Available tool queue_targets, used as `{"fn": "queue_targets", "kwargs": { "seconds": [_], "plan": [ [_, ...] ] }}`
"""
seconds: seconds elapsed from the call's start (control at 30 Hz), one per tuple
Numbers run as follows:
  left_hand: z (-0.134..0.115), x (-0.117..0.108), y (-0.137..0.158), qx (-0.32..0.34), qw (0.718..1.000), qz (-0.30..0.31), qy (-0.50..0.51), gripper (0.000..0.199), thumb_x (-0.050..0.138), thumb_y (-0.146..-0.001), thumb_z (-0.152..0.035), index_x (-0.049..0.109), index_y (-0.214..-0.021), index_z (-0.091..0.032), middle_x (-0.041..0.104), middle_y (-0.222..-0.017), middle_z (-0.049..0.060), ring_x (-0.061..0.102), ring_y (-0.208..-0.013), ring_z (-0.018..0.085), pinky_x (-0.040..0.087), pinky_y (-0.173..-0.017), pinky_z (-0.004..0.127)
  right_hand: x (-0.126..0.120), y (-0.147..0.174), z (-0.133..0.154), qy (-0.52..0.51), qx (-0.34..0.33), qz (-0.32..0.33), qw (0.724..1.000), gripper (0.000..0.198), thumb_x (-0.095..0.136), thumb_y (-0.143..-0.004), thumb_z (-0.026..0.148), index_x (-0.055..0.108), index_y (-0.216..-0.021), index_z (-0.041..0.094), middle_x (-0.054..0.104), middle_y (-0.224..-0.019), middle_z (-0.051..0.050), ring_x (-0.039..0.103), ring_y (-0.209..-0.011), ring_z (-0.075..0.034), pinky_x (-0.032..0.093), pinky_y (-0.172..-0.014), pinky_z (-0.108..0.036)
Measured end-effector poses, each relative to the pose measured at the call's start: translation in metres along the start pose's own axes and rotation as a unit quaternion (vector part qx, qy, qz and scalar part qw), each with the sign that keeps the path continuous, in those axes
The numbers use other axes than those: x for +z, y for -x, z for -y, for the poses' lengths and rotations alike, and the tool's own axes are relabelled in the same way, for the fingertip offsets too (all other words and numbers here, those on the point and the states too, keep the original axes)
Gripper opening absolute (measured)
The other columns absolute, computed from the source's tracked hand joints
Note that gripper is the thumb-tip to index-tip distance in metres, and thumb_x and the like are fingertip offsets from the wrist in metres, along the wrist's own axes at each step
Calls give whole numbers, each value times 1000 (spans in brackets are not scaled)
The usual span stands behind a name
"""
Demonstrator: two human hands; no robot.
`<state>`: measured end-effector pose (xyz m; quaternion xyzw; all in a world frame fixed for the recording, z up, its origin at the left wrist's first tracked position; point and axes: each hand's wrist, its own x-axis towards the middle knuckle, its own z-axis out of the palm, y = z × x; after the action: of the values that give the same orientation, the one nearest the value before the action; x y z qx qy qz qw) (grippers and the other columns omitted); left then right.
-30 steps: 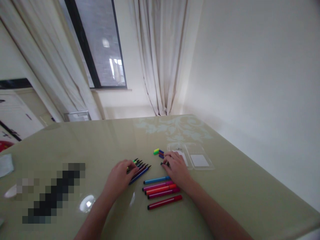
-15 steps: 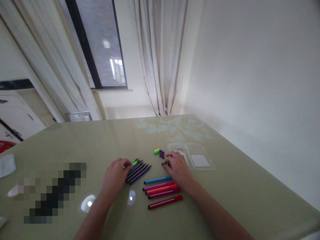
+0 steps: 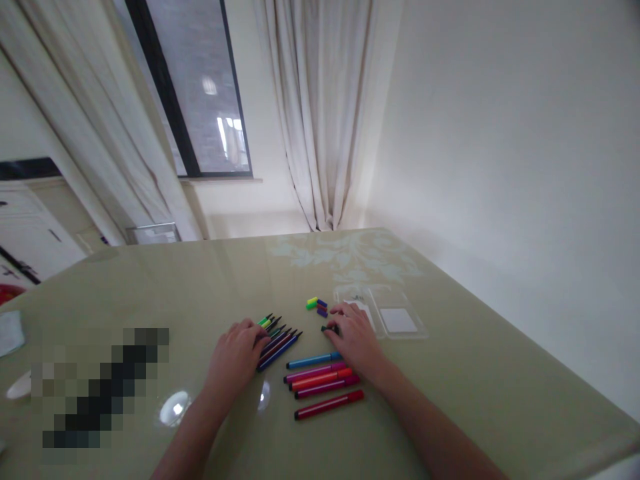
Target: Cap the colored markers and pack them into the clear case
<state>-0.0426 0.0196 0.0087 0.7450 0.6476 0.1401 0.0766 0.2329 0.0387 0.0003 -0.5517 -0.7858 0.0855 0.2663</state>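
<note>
My left hand (image 3: 237, 359) lies at the left ends of several uncapped felt-tip pens (image 3: 281, 351), their dark tips pointing up and right. Its fingers are curled onto the pens and hide parts of them; which pen they grip is hard to see. Between the thumb and fingers of my right hand (image 3: 357, 341) is a small dark pen cap (image 3: 330, 329), partly covered. Beyond it, loose caps (image 3: 318, 306) in yellow, green, blue, red and purple lie together. Nearer me rest capped pens, among them a blue one (image 3: 311, 361), an orange one (image 3: 320, 380) and a red one (image 3: 329, 405).
A clear plastic case (image 3: 424, 333) lies unfolded beyond my right hand, with a white card (image 3: 398, 320) in it. Left on the glossy table (image 3: 220, 280) are a blurred-out dark object (image 3: 105, 387) and a pale packet (image 3: 11, 332). A wall (image 3: 500, 167) borders the right side.
My left hand has shifted slightly right and down over the uncapped pens, nudging them a little. My right hand stays in place with the dark cap.
</note>
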Motion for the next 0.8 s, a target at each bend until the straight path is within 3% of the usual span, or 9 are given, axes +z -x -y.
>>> {"fn": "queue_targets", "kwargs": {
  "seconds": [0.17, 0.33, 0.5, 0.8],
  "plan": [
    [-14, 3, -2, 10, 993, -48, 110, 24, 46, -97, -32, 67, -99, -21, 71, -108, 10, 63, -106, 28, 46, -97, 43, -5, 0, 4, -134, -4, -21, 991, 7, 68, -92, 25, 73, -96, 22, 76, -103, -6, 67, -100, -24, 48, -92, -38],
    [-37, 2, -1, 32, 969, 2, 244, 20, 46, -97, -38, 59, -102, -24, 75, -103, 7, 67, -96, 26, 48, -88, 39, -10, 0, 9, -262, -4, -39, 964, 10, 67, -93, 30, 73, -99, 23, 78, -93, -2, 70, -84, -19, 51, -78, -30],
    [-37, 7, 1, 48, 968, -5, 244, 18, 47, -96, -37, 59, -99, -24, 74, -101, 5, 66, -94, 25, 47, -84, 37, -11, -1, 10, -281, -18, -54, 958, 10, 67, -93, 30, 74, -97, 23, 77, -92, -2, 70, -84, -18, 51, -79, -29],
    [-40, 12, 4, 111, 961, -35, 251, 20, 52, -97, -34, 69, -103, -25, 74, -102, 4, 65, -98, 24, 49, -89, 36, -12, 4, 14, -298, -42, -12, 953, 14, 66, -94, 32, 77, -96, 24, 78, -91, -2, 70, -85, -19, 52, -79, -29]
  ]
}}
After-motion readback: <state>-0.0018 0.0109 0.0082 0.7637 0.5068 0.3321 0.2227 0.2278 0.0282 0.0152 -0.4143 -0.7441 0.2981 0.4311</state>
